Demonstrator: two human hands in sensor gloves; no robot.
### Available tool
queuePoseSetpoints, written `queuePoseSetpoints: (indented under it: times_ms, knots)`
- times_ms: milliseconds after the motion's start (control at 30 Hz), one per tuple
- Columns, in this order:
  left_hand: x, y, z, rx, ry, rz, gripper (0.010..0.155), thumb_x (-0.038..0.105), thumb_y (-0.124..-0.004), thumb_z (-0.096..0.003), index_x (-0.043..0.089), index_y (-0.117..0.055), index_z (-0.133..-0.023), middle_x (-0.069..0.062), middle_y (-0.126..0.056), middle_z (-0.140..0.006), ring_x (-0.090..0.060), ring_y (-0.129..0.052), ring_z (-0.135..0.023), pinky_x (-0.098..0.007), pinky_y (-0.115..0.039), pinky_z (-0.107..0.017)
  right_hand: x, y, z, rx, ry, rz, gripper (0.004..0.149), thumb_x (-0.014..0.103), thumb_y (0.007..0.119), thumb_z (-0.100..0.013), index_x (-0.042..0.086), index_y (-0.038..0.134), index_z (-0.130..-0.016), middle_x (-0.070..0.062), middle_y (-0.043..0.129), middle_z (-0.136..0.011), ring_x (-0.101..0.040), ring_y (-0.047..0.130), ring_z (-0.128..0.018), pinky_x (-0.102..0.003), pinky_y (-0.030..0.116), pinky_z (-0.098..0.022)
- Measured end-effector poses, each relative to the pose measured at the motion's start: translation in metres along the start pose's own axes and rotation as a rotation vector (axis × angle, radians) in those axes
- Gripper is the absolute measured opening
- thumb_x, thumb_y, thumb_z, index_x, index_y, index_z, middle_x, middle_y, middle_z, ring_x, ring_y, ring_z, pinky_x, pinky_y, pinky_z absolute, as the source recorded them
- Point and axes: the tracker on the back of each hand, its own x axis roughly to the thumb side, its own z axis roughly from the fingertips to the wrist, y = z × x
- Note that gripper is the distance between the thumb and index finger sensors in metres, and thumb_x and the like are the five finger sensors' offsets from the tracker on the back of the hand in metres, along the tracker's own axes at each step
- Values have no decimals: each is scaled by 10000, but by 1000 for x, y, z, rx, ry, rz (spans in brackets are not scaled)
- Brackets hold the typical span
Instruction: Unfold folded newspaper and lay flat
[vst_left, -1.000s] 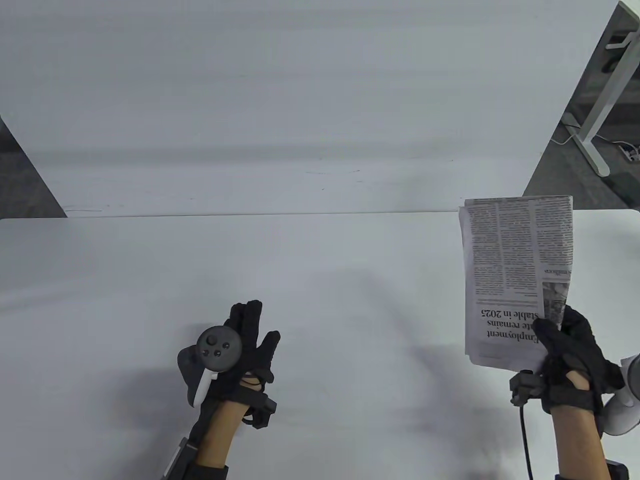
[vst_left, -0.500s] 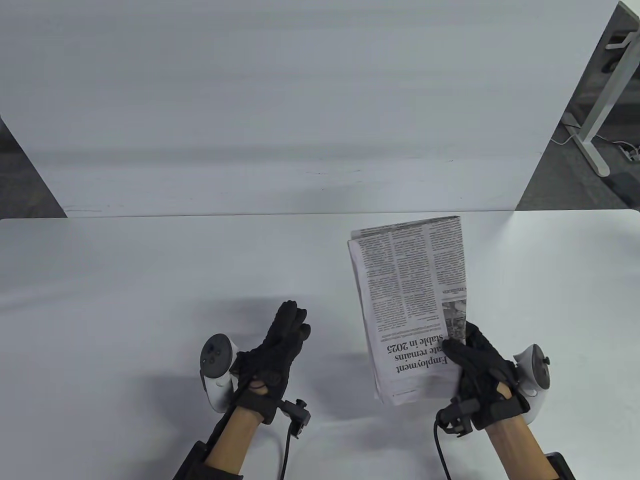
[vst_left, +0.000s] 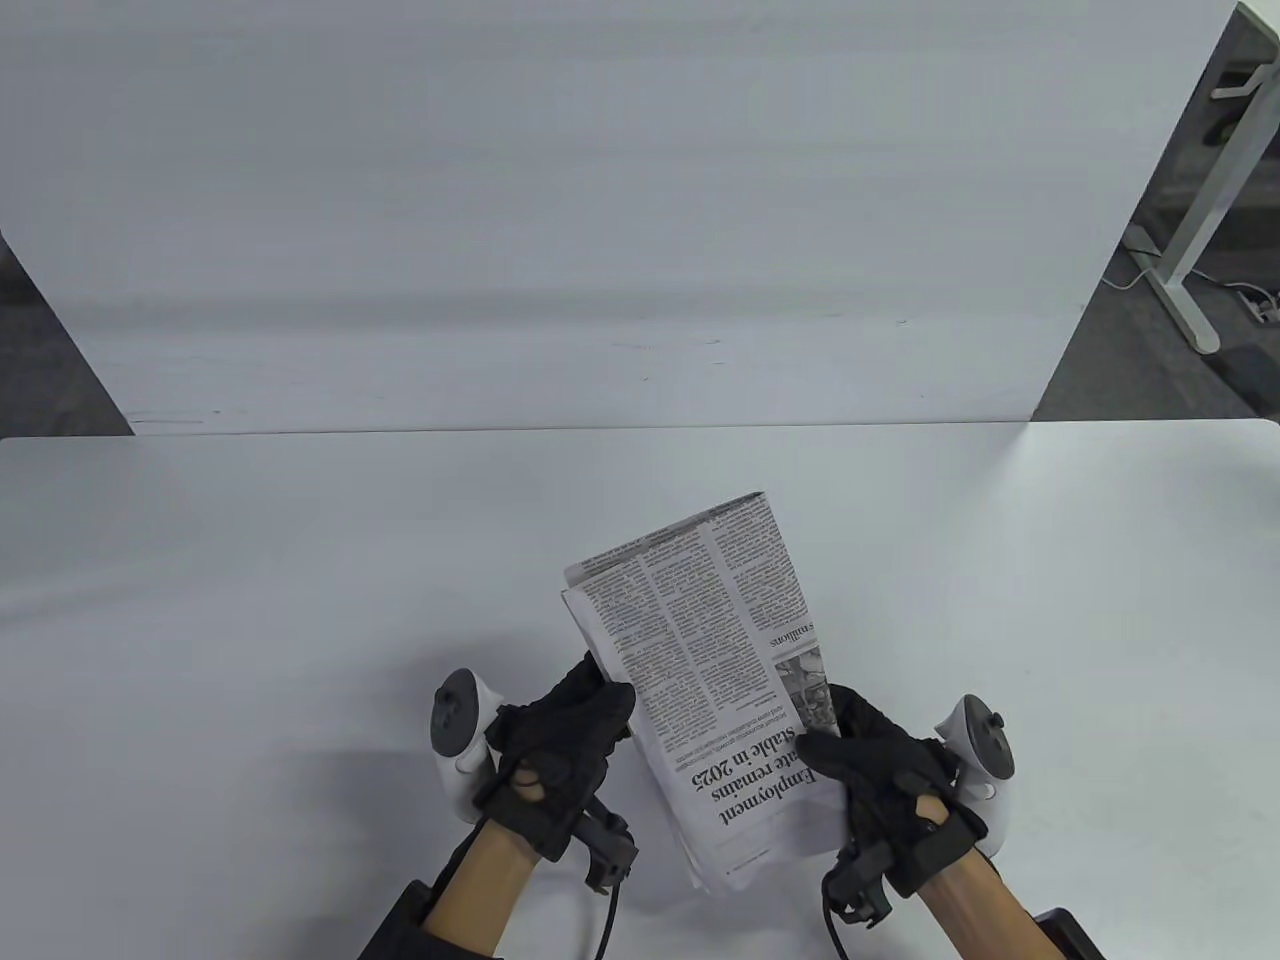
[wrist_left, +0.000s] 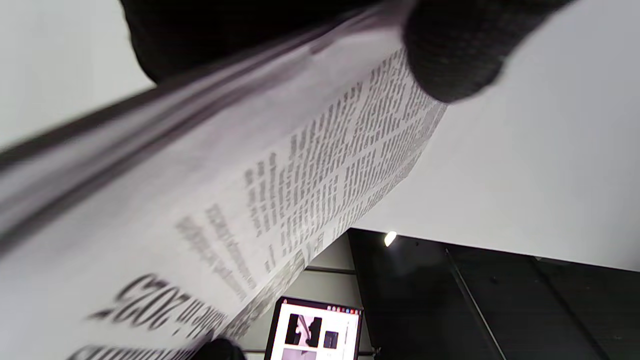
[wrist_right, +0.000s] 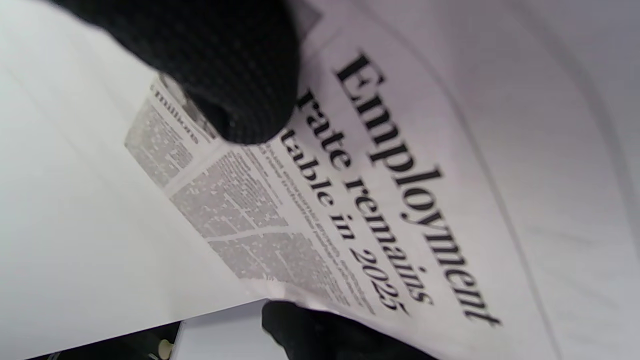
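Newspaper (vst_left: 700, 660) folded, tilted, held above bench (vst_left: 250, 560). Left hand (vst_left: 560, 745) grips newspaper's left edge; right hand (vst_left: 880, 770) pinches its right edge, thumb over headline.

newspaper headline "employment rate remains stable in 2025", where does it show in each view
Table view: near the lower end of the folded newspaper, the headline sits beside the right hand.
Left wrist view: only its "2025" end shows, bottom left, blurred.
Right wrist view: the headline runs diagonally across the centre.
Shared landmark: the "2025" in the headline.
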Motion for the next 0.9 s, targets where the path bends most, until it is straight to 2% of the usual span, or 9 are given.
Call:
queuePoseSetpoints:
  times_ms: [67,167,267,400,433,567,633,733,900]
  knots:
    - [1,1,1,30,-6,7,483,306,-798,-484,187,-764,-951,-100,-961,-861,-329,-1075,-714,-480,-832,-572,7,0,2,-23,-17,55,659,240,917,-410,89,571,-951,-227,668,-986,-461,889,-719,-523,748,-521]
    - [5,4,3,94,-18,-12,474,310,-787,-488,192,-770,-947,-94,-971,-848,-319,-1084,-703,-468,-843,-564,33,-2,16,-211,-119,349,742,281,888,-435,92,453,-1005,-239,487,-1077,-543,662,-917,-660,582,-625]
    - [10,3,7,154,-44,-80,470,311,-785,-488,208,-774,-947,-93,-962,-861,-334,-1067,-724,-479,-831,-573,66,11,43,-546,-404,774,732,325,864,-413,125,490,-1009,-211,520,-1093,-543,592,-974,-686,558,-641]
    - [10,-10,10,169,-59,-160,474,322,-785,-484,230,-775,-949,-97,-946,-881,-342,-1048,-748,-482,-824,-580,74,43,54,-506,-534,1018,736,378,851,-427,119,513,-1028,-230,525,-1111,-542,534,-1009,-714,513,-653]
    - [7,-17,10,151,-55,-155,476,325,-785,-483,236,-774,-950,-95,-943,-885,-343,-1043,-754,-482,-823,-580,69,53,51,-429,-524,1033,744,390,848,-428,102,520,-1030,-247,524,-1111,-555,538,-1003,-719,518,-647]
    - [0,-35,11,72,-49,-128,478,341,-789,-481,250,-778,-950,-96,-919,-910,-364,-990,-800,-491,-809,-590,37,73,32,-134,-360,969,869,434,862,-415,115,377,-1062,-278,409,-1136,-630,403,-1001,-788,433,-624]
    - [-1,-43,10,11,-36,-148,504,379,-797,-479,245,-758,-963,-100,-882,-940,-377,-942,-835,-501,-790,-605,28,74,27,-60,-325,934,910,465,876,-402,156,335,-1066,-278,331,-1141,-643,360,-1000,-805,405,-617]
    - [-5,-52,11,-77,-28,-157,576,468,-816,-472,255,-707,-997,-99,-810,-996,-401,-878,-885,-518,-760,-631,20,74,23,32,-288,838,961,485,886,-396,168,272,-1064,-273,225,-1136,-642,315,-1005,-808,402,-618]
    - [-5,-60,11,-133,-53,-160,641,548,-817,-456,271,-681,-1017,-125,-712,-1050,-442,-808,-926,-553,-719,-651,20,75,24,56,-294,801,1036,510,904,-376,145,208,-1052,-276,207,-1134,-644,323,-1009,-798,428,-628]
